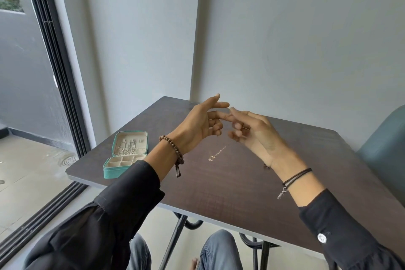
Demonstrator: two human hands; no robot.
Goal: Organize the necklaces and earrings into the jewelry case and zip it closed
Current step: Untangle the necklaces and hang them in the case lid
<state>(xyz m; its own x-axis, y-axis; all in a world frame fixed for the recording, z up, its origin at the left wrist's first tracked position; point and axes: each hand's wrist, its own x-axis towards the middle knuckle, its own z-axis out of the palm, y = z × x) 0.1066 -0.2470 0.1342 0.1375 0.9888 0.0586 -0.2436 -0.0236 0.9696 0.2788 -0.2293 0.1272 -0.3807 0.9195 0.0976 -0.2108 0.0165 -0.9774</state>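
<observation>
The left hand (pixel 197 123) and right hand (pixel 256 136) meet fingertip to fingertip above the worktop (pixel 241 182), probably working some tiny piece; the left fingers (pixel 219 105) are loosely spread, the right ones curled, pinching what I cannot tell. The jewelry case (pixel 114 171) lies open at the left, ready to receive, with a thin chain (pixel 217 153) loose mid-worktop

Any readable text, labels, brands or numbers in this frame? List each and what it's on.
No text can be read.
Gold mark on the table: too small and blurred to read, or to tell whether it is print at all.
Jewelry case: no label visible.
</observation>
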